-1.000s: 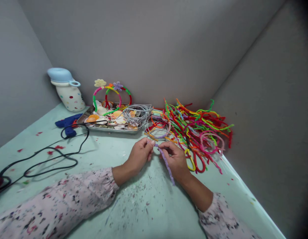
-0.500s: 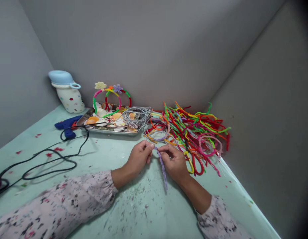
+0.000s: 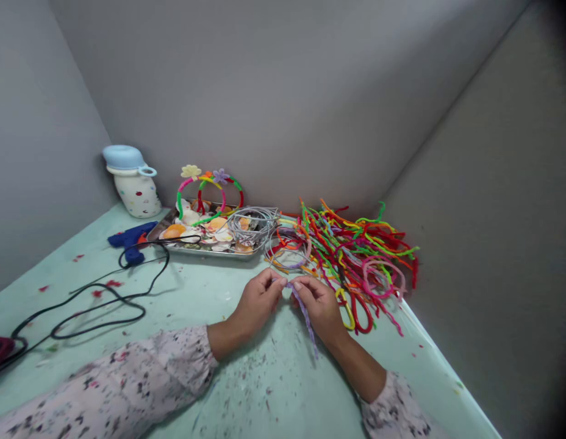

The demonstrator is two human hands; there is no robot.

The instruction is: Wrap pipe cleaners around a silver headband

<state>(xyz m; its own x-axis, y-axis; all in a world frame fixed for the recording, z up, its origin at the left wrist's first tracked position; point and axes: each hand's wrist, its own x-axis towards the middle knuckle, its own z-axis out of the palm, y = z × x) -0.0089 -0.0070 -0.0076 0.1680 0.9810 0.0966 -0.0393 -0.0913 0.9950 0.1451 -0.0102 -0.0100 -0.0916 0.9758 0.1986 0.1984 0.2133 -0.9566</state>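
Note:
A purple pipe cleaner (image 3: 307, 318) runs between my two hands above the table, its loose tail hanging down toward me. My left hand (image 3: 259, 300) pinches one end between thumb and finger. Close beside it, my right hand (image 3: 320, 306) is closed on the same pipe cleaner with thumb and fingertips. Only a short stretch shows between the two pinches. Just beyond the hands lie rings of silver wire (image 3: 270, 256), some partly wrapped in coloured fuzz. To the right of my right hand are scissors with one yellow and one red handle loop (image 3: 363, 316).
A heap of colourful pipe cleaners (image 3: 351, 244) lies at the back right. A metal tray (image 3: 210, 253) holds shells, wire coils and two wrapped hoops with flowers (image 3: 219, 176). On the left are a blue glue gun (image 3: 133, 239), its black cord (image 3: 141, 305) and a blue-lidded bottle (image 3: 135, 189).
My right hand has moved slightly closer to the left, and the purple tail has swung a little to the right. The view has tilted slightly, so the scene sits lower.

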